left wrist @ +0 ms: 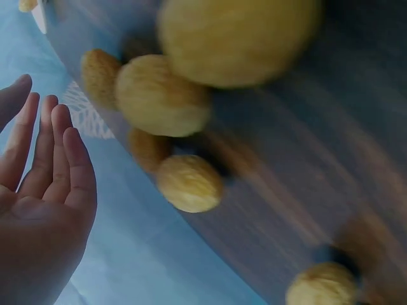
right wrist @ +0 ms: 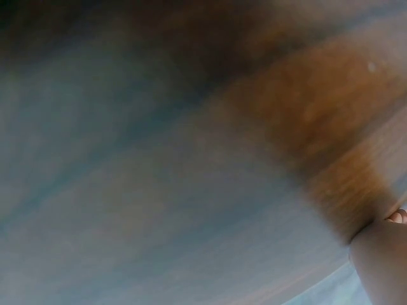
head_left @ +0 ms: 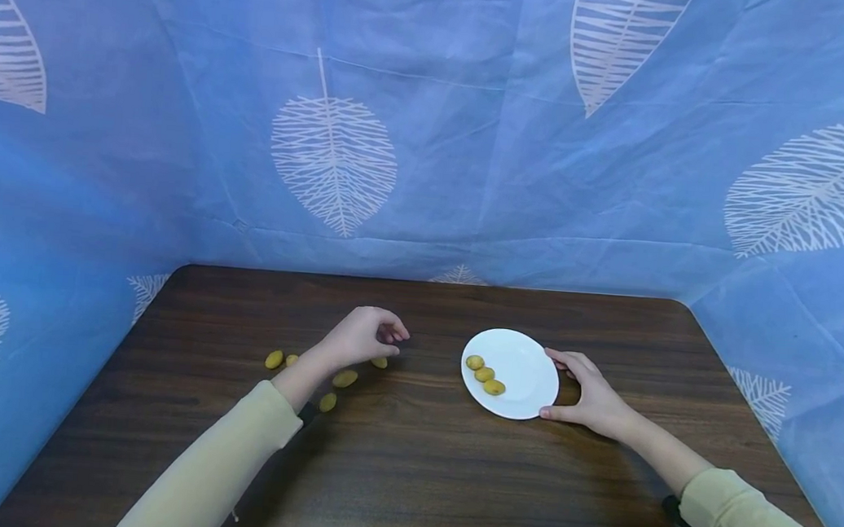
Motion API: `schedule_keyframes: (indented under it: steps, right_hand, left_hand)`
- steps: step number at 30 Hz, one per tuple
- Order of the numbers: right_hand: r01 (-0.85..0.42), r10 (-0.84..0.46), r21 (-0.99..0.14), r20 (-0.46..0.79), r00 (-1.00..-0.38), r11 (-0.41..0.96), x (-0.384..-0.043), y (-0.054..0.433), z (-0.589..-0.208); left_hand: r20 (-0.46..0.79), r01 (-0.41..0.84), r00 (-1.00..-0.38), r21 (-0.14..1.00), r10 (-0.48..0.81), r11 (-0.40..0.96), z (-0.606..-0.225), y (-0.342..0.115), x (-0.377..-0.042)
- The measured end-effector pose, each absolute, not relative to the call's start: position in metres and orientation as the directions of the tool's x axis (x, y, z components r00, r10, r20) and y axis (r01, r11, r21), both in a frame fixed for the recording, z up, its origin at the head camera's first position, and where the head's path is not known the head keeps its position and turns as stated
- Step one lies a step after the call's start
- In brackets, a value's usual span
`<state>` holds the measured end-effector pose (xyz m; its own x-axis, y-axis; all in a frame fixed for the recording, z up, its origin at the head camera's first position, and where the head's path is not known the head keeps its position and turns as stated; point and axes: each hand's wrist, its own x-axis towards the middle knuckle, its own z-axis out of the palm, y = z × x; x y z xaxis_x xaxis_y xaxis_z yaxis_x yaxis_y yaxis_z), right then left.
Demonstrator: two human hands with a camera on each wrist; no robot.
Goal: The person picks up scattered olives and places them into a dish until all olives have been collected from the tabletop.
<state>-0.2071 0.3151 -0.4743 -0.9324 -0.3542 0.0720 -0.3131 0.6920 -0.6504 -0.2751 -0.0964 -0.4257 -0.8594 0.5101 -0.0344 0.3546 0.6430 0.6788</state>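
My left hand (head_left: 361,337) hovers over the table left of the middle, its fingers bent and nothing between them. In the left wrist view its fingers (left wrist: 79,168) reach out with the palm bare. Several small yellow potato-like ovals (head_left: 344,378) lie on the table around and under that hand and wrist, and they loom large as yellow ovals (left wrist: 162,95) in the left wrist view. To the right, a round white plate (head_left: 524,377) carries three such ovals (head_left: 484,374) in a row along its left side. My right hand (head_left: 592,398) holds the plate's right rim, thumb near and fingers far.
The dark wooden table (head_left: 422,476) has rounded far corners. A blue cloth (head_left: 444,159) with white leaf prints hangs behind it and at both sides. Mostly blurred tabletop (right wrist: 159,190) fills the right wrist view.
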Motion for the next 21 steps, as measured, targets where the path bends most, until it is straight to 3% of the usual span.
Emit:
schedule_keyframes:
  steps: [21]
  right_hand:
    - [-0.307,-0.348,-0.643,0.067,-0.935,0.702,-0.208,0.315,-0.475]
  left_hand:
    - [-0.113,0.413,-0.828,0.54,0.55,0.733,-0.438,-0.11,-0.272]
